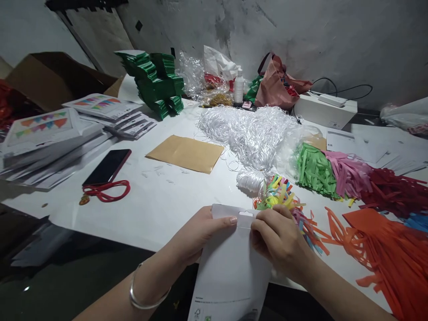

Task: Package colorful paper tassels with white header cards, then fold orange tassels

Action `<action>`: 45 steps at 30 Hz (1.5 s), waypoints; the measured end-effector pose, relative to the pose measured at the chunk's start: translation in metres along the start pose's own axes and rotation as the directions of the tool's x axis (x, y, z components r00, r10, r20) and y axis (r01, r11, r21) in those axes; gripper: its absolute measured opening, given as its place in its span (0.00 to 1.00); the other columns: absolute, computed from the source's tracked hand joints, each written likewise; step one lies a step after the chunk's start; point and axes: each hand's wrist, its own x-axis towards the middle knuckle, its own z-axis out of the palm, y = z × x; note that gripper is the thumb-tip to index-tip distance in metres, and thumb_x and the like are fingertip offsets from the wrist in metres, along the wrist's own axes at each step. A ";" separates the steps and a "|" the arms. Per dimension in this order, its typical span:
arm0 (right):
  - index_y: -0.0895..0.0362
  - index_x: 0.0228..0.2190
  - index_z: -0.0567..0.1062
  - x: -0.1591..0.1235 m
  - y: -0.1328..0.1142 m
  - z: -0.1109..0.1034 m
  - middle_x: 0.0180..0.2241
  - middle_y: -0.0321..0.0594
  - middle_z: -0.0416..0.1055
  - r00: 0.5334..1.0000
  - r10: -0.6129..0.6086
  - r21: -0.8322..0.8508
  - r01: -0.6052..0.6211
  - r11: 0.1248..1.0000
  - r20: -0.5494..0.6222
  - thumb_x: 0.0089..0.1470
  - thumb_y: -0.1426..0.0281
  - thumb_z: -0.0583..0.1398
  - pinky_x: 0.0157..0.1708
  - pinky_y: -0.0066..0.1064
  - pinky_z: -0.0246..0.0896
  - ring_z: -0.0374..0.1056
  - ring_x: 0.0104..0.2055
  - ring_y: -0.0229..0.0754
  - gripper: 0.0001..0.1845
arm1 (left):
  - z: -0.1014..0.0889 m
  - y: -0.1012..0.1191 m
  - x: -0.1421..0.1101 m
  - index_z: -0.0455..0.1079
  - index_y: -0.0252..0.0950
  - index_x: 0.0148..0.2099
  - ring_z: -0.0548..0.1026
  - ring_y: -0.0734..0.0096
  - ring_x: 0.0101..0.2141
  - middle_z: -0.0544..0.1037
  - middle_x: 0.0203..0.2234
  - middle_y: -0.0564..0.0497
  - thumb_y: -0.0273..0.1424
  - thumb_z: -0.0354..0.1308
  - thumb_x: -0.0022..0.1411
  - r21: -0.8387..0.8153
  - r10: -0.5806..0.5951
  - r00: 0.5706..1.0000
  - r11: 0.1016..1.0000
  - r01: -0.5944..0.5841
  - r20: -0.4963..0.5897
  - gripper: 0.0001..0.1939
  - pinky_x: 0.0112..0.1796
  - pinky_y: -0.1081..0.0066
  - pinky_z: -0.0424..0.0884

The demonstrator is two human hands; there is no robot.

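My left hand (200,232) pinches the top left edge of a white paper packet (230,272) that hangs over the table's front edge, thumb on its face. On the packet's top right corner my right hand (279,240) is closed, fingers curled over it. A bundle of multicoloured paper fringe (279,194) lies just behind my right hand, touching it. A silver bangle (147,294) circles my left wrist.
White table (160,196) holds a brown envelope (185,154), a heap of white string (250,133), green, pink, red and orange fringe piles (351,178), a phone (107,166) with red cord, stacked printed packets (50,138), green paper stacks (155,82) and a white box (324,111).
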 end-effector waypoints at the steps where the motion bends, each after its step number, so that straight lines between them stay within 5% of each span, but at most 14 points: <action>1: 0.59 0.33 0.71 -0.001 0.000 -0.001 0.29 0.39 0.70 1.000 0.010 0.014 -0.010 1.000 -0.008 0.59 0.83 0.56 0.38 0.34 0.58 0.65 0.31 0.40 0.09 | 0.000 0.000 0.000 0.79 0.35 0.46 0.80 0.56 0.38 0.85 0.37 0.45 0.42 0.70 0.54 0.002 0.001 1.000 1.000 -0.001 0.001 0.20 0.38 0.66 0.74; 8: 0.59 0.33 0.68 -0.006 0.003 -0.009 0.30 0.39 0.68 0.995 0.085 0.110 -0.078 0.991 -0.058 0.55 0.84 0.56 0.40 0.34 0.58 0.65 0.33 0.39 0.09 | 0.000 -0.001 0.003 0.79 0.34 0.45 0.80 0.56 0.38 0.85 0.36 0.45 0.42 0.70 0.54 0.002 0.007 1.000 1.000 -0.007 0.007 0.20 0.39 0.64 0.75; 13: 0.58 0.33 0.68 -0.006 0.000 -0.015 0.30 0.39 0.68 0.996 0.093 0.061 -0.093 0.994 0.015 0.57 0.82 0.54 0.41 0.37 0.57 0.65 0.34 0.40 0.08 | 0.000 -0.001 0.002 0.79 0.34 0.48 0.80 0.55 0.39 0.85 0.36 0.44 0.41 0.70 0.53 -0.005 -0.004 1.000 1.000 0.004 0.002 0.22 0.40 0.63 0.74; 20: 0.65 0.43 0.74 -0.012 -0.011 -0.015 0.34 0.45 0.73 0.990 -0.043 -0.073 0.053 0.996 0.137 0.64 0.82 0.52 0.46 0.41 0.55 0.66 0.36 0.43 0.12 | 0.002 -0.002 0.001 0.79 0.34 0.44 0.80 0.57 0.36 0.85 0.35 0.45 0.42 0.71 0.52 -0.013 -0.010 1.000 1.000 0.010 -0.008 0.21 0.38 0.64 0.75; 26: 0.61 0.29 0.76 0.004 -0.023 -0.015 0.24 0.41 0.66 0.976 -0.104 -0.244 0.150 0.958 0.191 0.59 0.84 0.50 0.42 0.41 0.54 0.58 0.28 0.44 0.17 | 0.004 -0.005 0.003 0.79 0.35 0.41 0.79 0.62 0.34 0.84 0.34 0.46 0.41 0.71 0.54 -0.030 0.005 1.000 1.000 -0.005 -0.012 0.17 0.36 0.68 0.74; 31: 0.59 0.28 0.74 0.014 -0.020 -0.011 0.24 0.39 0.63 0.965 -0.147 -0.300 0.210 0.930 0.219 0.59 0.84 0.49 0.39 0.39 0.54 0.55 0.27 0.44 0.17 | 0.004 -0.005 0.001 0.79 0.35 0.42 0.79 0.62 0.35 0.84 0.35 0.46 0.40 0.70 0.55 -0.023 0.036 0.999 0.999 -0.036 -0.004 0.16 0.37 0.68 0.73; 38: 0.58 0.26 0.69 0.008 -0.003 -0.013 0.27 0.38 0.66 0.999 0.048 -0.077 -0.049 0.996 -0.015 0.58 0.82 0.54 0.34 0.35 0.54 0.62 0.30 0.41 0.12 | 0.002 -0.005 -0.001 0.79 0.34 0.43 0.80 0.58 0.36 0.85 0.36 0.44 0.41 0.71 0.53 -0.023 0.023 0.999 0.999 -0.024 -0.027 0.19 0.38 0.65 0.74; 45: 0.62 0.36 0.73 -0.001 -0.010 -0.015 0.32 0.41 0.71 0.995 0.060 0.025 -0.062 0.998 0.080 0.63 0.80 0.56 0.39 0.38 0.52 0.66 0.33 0.42 0.06 | 0.002 -0.004 0.000 0.80 0.33 0.45 0.80 0.58 0.36 0.85 0.35 0.44 0.41 0.71 0.53 -0.019 0.022 1.000 1.000 -0.023 -0.013 0.21 0.37 0.65 0.75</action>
